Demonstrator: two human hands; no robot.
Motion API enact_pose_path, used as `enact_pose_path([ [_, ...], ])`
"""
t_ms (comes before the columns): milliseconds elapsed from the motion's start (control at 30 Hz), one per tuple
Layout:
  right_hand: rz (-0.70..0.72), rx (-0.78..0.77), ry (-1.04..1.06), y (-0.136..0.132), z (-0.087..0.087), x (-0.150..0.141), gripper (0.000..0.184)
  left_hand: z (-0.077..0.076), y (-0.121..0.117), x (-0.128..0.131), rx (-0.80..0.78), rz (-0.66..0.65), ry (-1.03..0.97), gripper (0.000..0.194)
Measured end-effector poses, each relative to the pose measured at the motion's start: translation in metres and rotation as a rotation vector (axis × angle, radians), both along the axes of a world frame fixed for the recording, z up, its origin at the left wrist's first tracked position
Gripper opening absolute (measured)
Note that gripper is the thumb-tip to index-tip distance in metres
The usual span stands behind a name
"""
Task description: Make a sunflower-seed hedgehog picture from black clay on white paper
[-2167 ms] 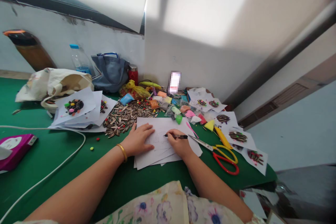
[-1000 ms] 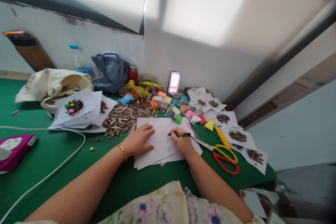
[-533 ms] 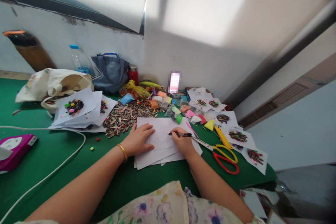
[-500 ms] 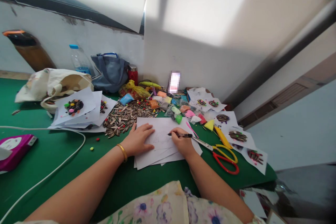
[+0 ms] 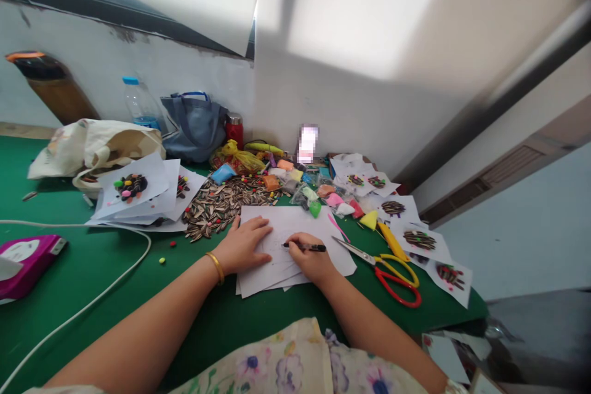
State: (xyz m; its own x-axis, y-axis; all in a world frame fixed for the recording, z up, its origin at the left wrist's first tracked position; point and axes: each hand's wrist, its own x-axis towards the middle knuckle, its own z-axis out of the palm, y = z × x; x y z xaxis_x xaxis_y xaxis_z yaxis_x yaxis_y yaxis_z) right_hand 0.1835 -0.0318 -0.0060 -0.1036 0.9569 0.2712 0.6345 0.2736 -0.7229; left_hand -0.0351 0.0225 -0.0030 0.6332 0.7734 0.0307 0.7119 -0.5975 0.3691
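My left hand [image 5: 246,245] lies flat with fingers spread on the left part of a white paper sheet [image 5: 318,220], which tops a small stack. Between the fingers of my right hand [image 5: 314,258] is a black pen [image 5: 313,247], its tip on the sheet near the middle. Faint drawn lines show on the paper, too thin to make out. Just right of the stack lie scissors [image 5: 385,265] with one yellow and one red handle. A heap of striped sunflower seeds [image 5: 226,200] spreads beyond my left hand.
Small bags of coloured clay [image 5: 333,199] sit behind the paper. Sheets with seed pictures [image 5: 419,239] line the right edge, and more are stacked [image 5: 138,188] at left. A white cable [image 5: 108,291] crosses the green table [image 5: 184,332]; a purple tissue pack [image 5: 32,265] lies far left.
My right hand has shifted left and slightly down across the sheet with the pen. My left hand stays in place on the paper.
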Motion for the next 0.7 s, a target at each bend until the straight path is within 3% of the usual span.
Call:
enact_pose_path([
  [700, -0.111, -0.062, 0.095, 0.0036, -0.0023, 0.0063, 0.019, 0.0021, -0.0007, 0.0003, 0.009, -0.004, 0.015, 0.070],
])
